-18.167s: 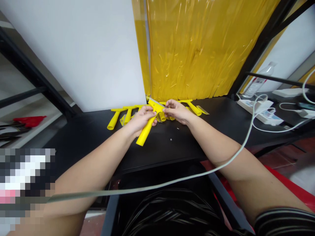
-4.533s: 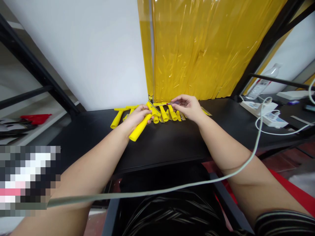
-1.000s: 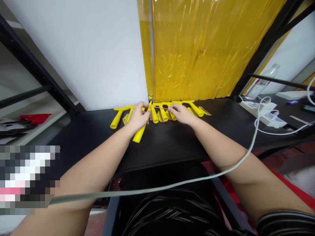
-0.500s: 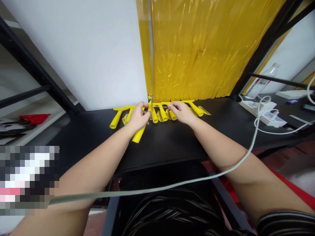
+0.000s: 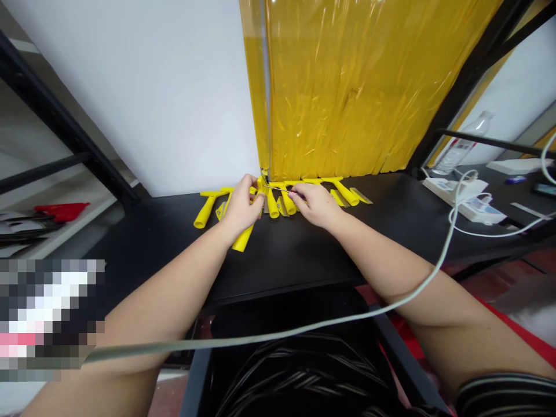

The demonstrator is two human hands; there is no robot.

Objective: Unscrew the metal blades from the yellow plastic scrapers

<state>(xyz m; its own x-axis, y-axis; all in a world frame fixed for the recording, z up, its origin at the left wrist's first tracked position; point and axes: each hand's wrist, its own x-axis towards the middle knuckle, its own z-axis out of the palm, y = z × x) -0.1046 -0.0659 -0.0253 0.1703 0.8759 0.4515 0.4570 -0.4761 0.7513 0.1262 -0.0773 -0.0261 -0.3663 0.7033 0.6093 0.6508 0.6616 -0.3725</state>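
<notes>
My left hand point(image 5: 244, 204) is closed round a yellow plastic scraper point(image 5: 244, 238), whose hollow handle sticks out below the fingers, tilted toward me. My right hand point(image 5: 317, 204) grips a slim screwdriver point(image 5: 280, 189); its thin metal shaft points left, with the tip at the head of the held scraper. Whether the tip sits in a screw is too small to tell. Several more yellow scrapers lie in a row along the back of the black table, among them one at the left point(image 5: 205, 213) and one at the right point(image 5: 346, 192). Flat blades show beside some of them.
A white board point(image 5: 174, 104) and a yellow film-covered panel point(image 5: 347, 92) rise behind the row. To the right are a power strip point(image 5: 464, 200) and a plastic bottle point(image 5: 463, 145). A pale cable point(image 5: 304, 331) crosses in front of my forearms.
My right hand has shifted slightly left and down, and the screwdriver now slants up toward the scraper's head. My left hand, still on the scraper, has moved a little left.
</notes>
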